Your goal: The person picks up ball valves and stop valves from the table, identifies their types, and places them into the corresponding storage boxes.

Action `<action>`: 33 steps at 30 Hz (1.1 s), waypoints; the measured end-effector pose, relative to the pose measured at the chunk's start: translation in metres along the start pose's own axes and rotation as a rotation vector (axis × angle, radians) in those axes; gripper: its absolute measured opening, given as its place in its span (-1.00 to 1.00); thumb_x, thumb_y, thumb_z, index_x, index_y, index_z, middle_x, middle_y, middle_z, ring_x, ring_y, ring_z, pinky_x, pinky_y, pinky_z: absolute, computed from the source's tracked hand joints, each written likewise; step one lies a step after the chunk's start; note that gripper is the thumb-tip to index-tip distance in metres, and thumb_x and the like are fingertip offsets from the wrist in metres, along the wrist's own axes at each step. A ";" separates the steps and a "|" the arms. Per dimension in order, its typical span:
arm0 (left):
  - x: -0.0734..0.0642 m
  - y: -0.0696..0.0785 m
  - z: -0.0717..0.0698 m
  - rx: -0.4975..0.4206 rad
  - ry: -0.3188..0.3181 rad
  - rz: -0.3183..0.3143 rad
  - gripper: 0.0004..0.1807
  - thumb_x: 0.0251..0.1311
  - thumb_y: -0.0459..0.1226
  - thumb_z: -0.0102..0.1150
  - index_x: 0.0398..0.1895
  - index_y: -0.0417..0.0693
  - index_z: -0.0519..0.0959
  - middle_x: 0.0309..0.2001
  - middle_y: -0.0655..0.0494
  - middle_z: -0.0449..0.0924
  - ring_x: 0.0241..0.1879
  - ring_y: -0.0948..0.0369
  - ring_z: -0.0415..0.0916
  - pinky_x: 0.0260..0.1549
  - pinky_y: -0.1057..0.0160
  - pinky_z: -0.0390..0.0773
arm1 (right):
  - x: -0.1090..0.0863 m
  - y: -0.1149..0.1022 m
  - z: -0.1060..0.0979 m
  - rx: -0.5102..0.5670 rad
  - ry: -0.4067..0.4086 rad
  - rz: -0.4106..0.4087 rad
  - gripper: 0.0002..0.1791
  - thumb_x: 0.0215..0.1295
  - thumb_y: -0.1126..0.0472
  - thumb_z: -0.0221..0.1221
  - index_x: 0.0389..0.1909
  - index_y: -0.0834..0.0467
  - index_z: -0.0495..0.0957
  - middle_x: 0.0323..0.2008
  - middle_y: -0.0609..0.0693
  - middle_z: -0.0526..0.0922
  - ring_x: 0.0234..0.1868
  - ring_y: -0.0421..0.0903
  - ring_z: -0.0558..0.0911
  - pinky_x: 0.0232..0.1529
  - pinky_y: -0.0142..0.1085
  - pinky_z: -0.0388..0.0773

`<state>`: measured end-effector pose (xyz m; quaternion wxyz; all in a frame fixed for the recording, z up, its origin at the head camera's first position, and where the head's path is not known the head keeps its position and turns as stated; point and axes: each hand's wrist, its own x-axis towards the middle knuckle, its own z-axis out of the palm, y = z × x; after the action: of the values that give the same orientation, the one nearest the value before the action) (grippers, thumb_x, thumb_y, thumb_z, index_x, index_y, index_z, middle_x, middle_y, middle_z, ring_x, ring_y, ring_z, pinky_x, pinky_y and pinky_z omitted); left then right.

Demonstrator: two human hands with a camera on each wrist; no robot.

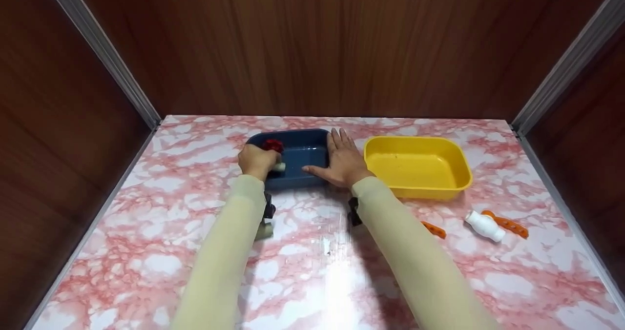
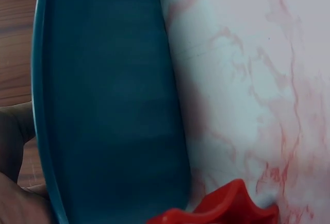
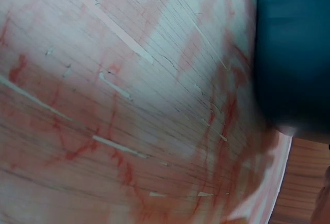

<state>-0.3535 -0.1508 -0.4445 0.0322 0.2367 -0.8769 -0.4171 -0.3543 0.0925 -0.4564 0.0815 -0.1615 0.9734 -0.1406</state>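
Note:
A dark blue bin [image 1: 302, 180] sits toward the back of the table. My left hand [image 1: 256, 161] grips its left end, fingers curled at the rim; the left wrist view shows part of this hand [image 2: 20, 198] beyond the bin's long wall [image 2: 113, 95]. Inside the bin, beside that hand, are a red piece [image 1: 272, 145] and a pale stub [image 1: 279, 167]. My right hand [image 1: 342, 161] presses the right end with straight fingers, its thumb spread over the front rim. In the right wrist view the bin's corner [image 3: 294, 69] shows.
Right of the blue bin stands a yellow bin [image 1: 415, 192]. Nearer lie a white fitting [image 1: 485, 226], a long orange piece [image 1: 510, 226] and a shorter orange piece [image 1: 433, 229]. Another pale stub [image 1: 264, 230] pokes out under the left sleeve. A red lobed piece [image 2: 227, 206] shows in the left wrist view.

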 end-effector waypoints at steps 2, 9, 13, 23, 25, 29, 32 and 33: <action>0.012 -0.006 0.006 0.002 0.006 0.004 -0.34 0.09 -0.17 0.60 0.27 -0.34 0.76 0.35 -0.26 0.80 0.42 -0.17 0.67 0.51 -0.02 0.69 | 0.000 -0.001 -0.001 0.001 0.002 -0.001 0.40 0.54 -0.71 -0.03 0.94 0.18 -0.29 0.97 0.13 -0.33 1.00 0.17 -0.31 0.99 0.11 -0.36; -0.002 0.004 -0.001 0.058 0.006 0.003 -0.37 0.21 -0.15 0.45 0.30 -0.34 0.75 0.40 -0.32 0.77 0.46 -0.21 0.68 0.51 -0.07 0.71 | 0.001 -0.001 -0.004 0.017 -0.004 0.006 0.41 0.53 -0.71 -0.01 0.94 0.17 -0.32 0.97 0.12 -0.35 1.00 0.15 -0.33 0.99 0.10 -0.39; -0.001 0.002 0.001 0.083 0.005 0.010 -0.39 0.24 -0.14 0.44 0.30 -0.32 0.76 0.40 -0.30 0.77 0.44 -0.20 0.69 0.51 -0.07 0.72 | 0.001 0.000 -0.002 0.020 -0.005 0.003 0.40 0.54 -0.70 0.00 0.94 0.17 -0.31 0.97 0.13 -0.35 1.00 0.16 -0.33 0.99 0.11 -0.37; -0.002 0.001 0.003 0.114 0.010 0.024 -0.45 0.26 -0.15 0.44 0.23 -0.32 0.78 0.33 -0.30 0.81 0.39 -0.20 0.73 0.46 -0.09 0.74 | 0.001 0.000 0.000 0.013 0.000 -0.006 0.40 0.53 -0.71 -0.02 0.94 0.19 -0.29 0.97 0.15 -0.32 1.00 0.17 -0.30 1.00 0.12 -0.34; -0.003 0.001 0.004 0.114 0.007 0.023 -0.46 0.26 -0.16 0.43 0.23 -0.31 0.78 0.33 -0.29 0.81 0.38 -0.20 0.73 0.45 -0.09 0.74 | 0.000 0.000 0.000 0.015 -0.002 -0.005 0.40 0.53 -0.71 -0.03 0.94 0.18 -0.30 0.97 0.14 -0.33 1.00 0.17 -0.31 1.00 0.12 -0.35; -0.004 0.000 0.004 0.117 0.007 0.028 -0.48 0.29 -0.15 0.42 0.22 -0.30 0.79 0.31 -0.28 0.82 0.36 -0.18 0.74 0.43 -0.09 0.76 | -0.001 0.000 0.001 0.016 -0.007 -0.002 0.38 0.55 -0.69 -0.02 0.94 0.17 -0.31 0.97 0.13 -0.35 1.00 0.17 -0.32 0.99 0.11 -0.35; -0.006 0.000 0.004 0.132 0.014 0.053 -0.53 0.33 -0.16 0.40 0.17 -0.31 0.80 0.27 -0.29 0.84 0.34 -0.19 0.76 0.41 -0.10 0.77 | -0.001 -0.001 0.000 0.010 -0.001 -0.003 0.38 0.56 -0.68 -0.02 0.94 0.19 -0.30 0.97 0.14 -0.34 1.00 0.18 -0.31 1.00 0.12 -0.33; -0.006 0.000 0.004 0.137 0.016 0.063 -0.55 0.34 -0.17 0.38 0.15 -0.32 0.80 0.26 -0.30 0.85 0.33 -0.19 0.77 0.41 -0.11 0.78 | -0.001 -0.001 0.000 0.007 0.003 -0.006 0.39 0.55 -0.69 -0.02 0.94 0.20 -0.29 0.97 0.15 -0.32 1.00 0.18 -0.30 1.00 0.13 -0.33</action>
<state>-0.3491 -0.1450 -0.4461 0.0362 0.2140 -0.9100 -0.3532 -0.3528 0.0921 -0.4556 0.0800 -0.1638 0.9725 -0.1446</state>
